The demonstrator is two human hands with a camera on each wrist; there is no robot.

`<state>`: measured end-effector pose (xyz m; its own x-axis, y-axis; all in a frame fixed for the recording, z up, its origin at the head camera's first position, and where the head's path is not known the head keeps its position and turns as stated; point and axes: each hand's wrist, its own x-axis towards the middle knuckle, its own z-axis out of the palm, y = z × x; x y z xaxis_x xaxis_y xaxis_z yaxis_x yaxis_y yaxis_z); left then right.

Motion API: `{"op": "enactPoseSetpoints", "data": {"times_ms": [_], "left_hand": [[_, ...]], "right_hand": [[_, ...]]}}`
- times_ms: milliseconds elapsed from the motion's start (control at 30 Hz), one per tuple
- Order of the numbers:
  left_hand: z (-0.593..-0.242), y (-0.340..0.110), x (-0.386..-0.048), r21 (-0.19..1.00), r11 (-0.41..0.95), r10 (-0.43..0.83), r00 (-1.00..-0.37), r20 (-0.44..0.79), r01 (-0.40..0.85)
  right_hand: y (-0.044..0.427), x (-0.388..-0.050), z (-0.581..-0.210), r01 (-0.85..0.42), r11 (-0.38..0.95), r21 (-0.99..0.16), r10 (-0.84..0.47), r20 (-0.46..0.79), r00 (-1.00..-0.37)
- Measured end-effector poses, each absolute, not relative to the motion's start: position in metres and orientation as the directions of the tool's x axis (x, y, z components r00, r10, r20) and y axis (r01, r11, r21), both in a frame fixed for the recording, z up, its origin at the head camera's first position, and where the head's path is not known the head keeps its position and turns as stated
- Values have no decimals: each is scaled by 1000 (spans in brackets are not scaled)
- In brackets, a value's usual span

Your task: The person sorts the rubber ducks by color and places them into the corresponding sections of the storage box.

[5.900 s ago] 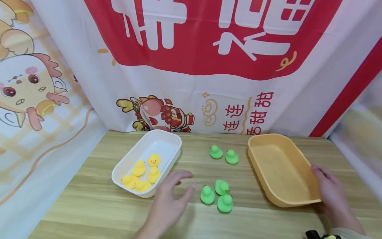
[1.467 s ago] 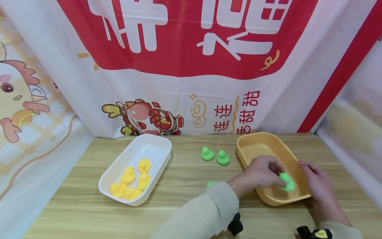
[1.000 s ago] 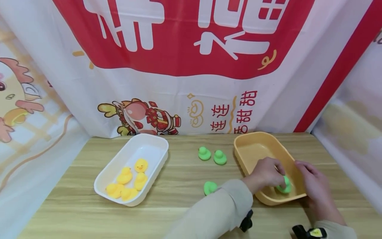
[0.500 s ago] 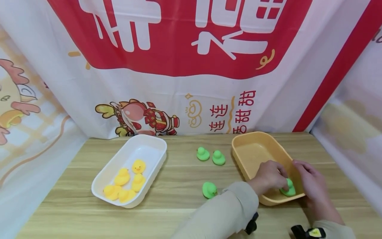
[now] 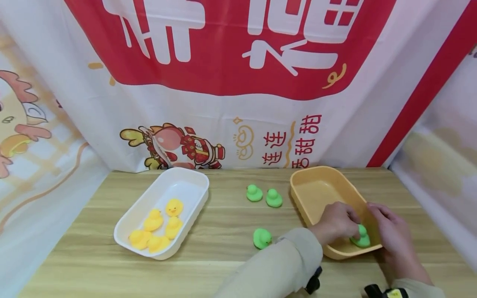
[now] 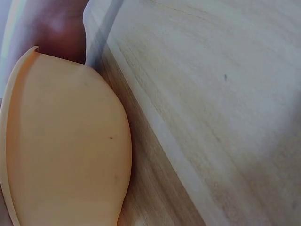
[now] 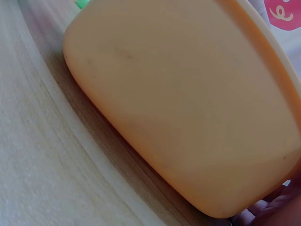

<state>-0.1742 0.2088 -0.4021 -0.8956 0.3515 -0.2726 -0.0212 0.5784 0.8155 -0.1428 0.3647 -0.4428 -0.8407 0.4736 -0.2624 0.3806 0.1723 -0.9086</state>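
An orange plastic basin (image 5: 316, 188) stands on the right of the table in the head view. My left hand (image 5: 337, 223) reaches down inside it and pinches a green toy duck (image 5: 362, 240) near the front right corner. At the basin's right rim is my right hand (image 5: 395, 234), gripping the edge. Three more green ducks lie on the table: a back pair (image 5: 254, 193) and a single duck (image 5: 262, 239) beside my left sleeve. Both wrist views are filled mostly by the basin's outer wall (image 6: 70, 136), with the held duck hidden.
A white basin (image 5: 128, 221) on the left holds several yellow toy ducks (image 5: 174, 228). My left sleeve (image 5: 275, 265) covers part of the wooden table (image 5: 93, 273). A printed curtain (image 5: 223, 107) rises behind the table's back edge.
Earlier, my left hand hovered between the white basin and the green ducks; now it is inside the orange basin, pinching a duck. In the last second it shifted slightly. The right hand keeps its grip.
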Motion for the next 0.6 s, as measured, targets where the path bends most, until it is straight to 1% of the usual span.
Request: {"op": "enactPoseSetpoints", "data": {"times_ms": [267, 433, 600], "left_hand": [[-403, 211, -176, 814, 581, 354, -900, -255, -3], [-409, 213, -181, 804, 595, 357, -894, -271, -5], [-408, 211, -178, 817, 577, 355, -896, -267, -15]], "right_hand": [[365, -144, -441, 374, 198, -906, 481, -242, -842], [364, -144, -442, 377, 201, -904, 473, -247, -846], [364, -144, -442, 376, 164, -912, 466, -264, -845]]}}
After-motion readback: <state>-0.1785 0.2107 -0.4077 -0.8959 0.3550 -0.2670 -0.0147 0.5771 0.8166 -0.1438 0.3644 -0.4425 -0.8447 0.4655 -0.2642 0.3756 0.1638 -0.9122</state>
